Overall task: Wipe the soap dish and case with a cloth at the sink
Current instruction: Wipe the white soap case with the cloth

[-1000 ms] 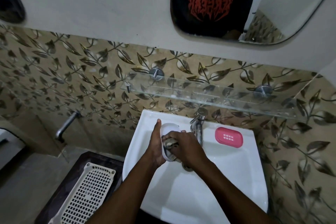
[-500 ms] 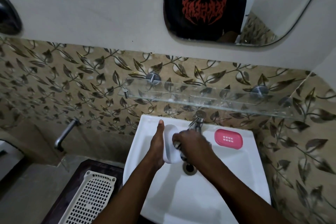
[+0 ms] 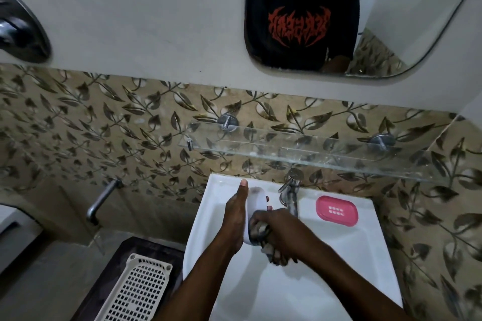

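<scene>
I have the white oval plastic soap case (image 3: 255, 204) up on edge over the white ceramic sink (image 3: 339, 247), its hollow face turned toward my right and its long axis running away from me, far end toward the wall, near end low by my wrist. My left hand (image 3: 236, 216) cradles it from behind: thumb laid straight along the outer edge, fingertips (image 3: 267, 198) hooked over the far rim, so it is closed on the case. My right hand (image 3: 283, 236) is bunched tight around the mottled grey-brown cloth (image 3: 260, 232), pressed into the lower end of the hollow.

To do this well, I judge I should keep the case braced and drag the cloth the full length of the hollow, since the upper part is not under it now, then work round the rim.

The pink oval plastic soap dish (image 3: 336, 210), slotted in the middle, lies flat on the sink ledge to the right of the chrome tap (image 3: 290, 193), well apart from my hands; I take it as 1 piece left to wipe.
</scene>
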A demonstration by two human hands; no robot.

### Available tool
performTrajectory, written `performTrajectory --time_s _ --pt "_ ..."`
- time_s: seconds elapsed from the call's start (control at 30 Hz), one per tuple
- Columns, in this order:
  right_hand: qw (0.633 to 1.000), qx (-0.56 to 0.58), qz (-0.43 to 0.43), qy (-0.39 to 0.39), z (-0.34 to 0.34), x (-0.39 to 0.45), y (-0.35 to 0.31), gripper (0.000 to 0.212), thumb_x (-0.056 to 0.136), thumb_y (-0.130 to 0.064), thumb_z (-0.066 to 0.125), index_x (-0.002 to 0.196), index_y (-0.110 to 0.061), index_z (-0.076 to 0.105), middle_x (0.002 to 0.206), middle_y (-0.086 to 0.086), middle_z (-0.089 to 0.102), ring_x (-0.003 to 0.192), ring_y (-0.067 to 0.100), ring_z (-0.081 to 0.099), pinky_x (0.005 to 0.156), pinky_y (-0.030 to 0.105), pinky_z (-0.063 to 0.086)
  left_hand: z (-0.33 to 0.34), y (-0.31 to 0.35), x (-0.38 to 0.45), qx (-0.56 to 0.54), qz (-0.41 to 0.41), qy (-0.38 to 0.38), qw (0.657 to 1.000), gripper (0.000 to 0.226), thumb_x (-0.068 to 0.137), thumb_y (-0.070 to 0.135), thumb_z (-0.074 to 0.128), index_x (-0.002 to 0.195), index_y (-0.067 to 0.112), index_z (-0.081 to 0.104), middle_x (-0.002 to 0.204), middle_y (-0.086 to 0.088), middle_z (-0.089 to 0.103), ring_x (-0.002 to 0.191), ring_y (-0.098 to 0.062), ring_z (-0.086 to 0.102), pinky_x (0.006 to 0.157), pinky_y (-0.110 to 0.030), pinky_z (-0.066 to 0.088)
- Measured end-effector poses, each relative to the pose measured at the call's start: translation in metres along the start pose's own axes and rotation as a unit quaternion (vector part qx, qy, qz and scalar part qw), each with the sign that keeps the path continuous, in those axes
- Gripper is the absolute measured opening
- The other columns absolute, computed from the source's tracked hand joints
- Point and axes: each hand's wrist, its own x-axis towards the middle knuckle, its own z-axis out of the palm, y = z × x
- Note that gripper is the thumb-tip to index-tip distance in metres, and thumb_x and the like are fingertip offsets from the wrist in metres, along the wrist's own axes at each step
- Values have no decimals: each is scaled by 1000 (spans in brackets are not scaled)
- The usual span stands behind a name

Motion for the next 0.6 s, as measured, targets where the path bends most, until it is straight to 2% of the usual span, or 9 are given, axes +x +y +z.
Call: performTrajectory --time_s 0.07,0.13,0.23,0.27,0.33,0.4,0.47,0.53,0.6 --pt "996 -13 -33 83 -10 1 4 27 81 -21 44 93 -29 67 84 2 74 73 16 68 66 27 50 2 1 -3 9 15 -9 1000 87 52 80 72 111 15 72 102 -15 79 99 -34 75 94 -46 57" --pt "968 -201 -73 130 -9 1 4 32 80 -19 50 104 -31 67 97 -4 71 93 15 62 79 30 49 4 2 -4 31 22 18 999 62 70 77 66 98 22 74 97 -11 78 98 -32 72 94 -47 56" --pt "934 -349 -42 63 10 1 1 36 81 -8 54 112 -24 62 105 2 68 103 25 59 85 35 48 5 9 -8 12 -14 5 1000 61 86 72 52 107 19 72 99 -12 77 93 -30 73 85 -45 59" --pt "943 -328 -28 44 15 -1 1 34 80 -7 56 110 -22 61 102 3 68 100 25 61 82 35 49 7 11 -7 4 -28 -16 999 66 89 72 47 114 15 69 102 -13 77 93 -30 74 81 -44 59" --pt "985 -165 22 54 15 -5 -3 19 81 -13 57 97 -22 60 87 1 68 84 20 67 71 32 55 8 10 -6 1 -33 -45 998 68 96 68 38 120 11 66 107 -10 76 96 -25 73 80 -40 59" --pt "996 -33 63 57 15 -1 -4 10 84 -20 52 89 -22 61 79 1 69 75 19 67 65 29 55 10 9 -9 -3 -28 -39 999 69 98 64 39 126 6 65 107 -8 76 94 -18 72 81 -35 59" --pt "995 23 70 74 14 5 -2 9 86 -18 62 94 -17 65 94 5 72 89 22 67 80 35 55 8 3 -12 -46 -36 -67 996 71 87 69 52 123 10 70 116 -18 73 101 -30 70 95 -45 56" --pt "976 158 100 116 10 9 0 13 86 -14 69 99 -11 70 103 8 73 98 25 68 91 41 54 3 -1 -10 -67 -26 -100 992 68 83 68 54 113 12 76 115 -21 74 99 -33 72 91 -45 58" --pt "932 270 135 199 4 13 2 12 86 -15 71 97 -10 71 98 6 74 94 25 70 86 38 56 2 -4 -9 -59 -23 -123 990 68 90 65 50 122 8 71 120 -23 71 103 -34 71 89 -42 59"
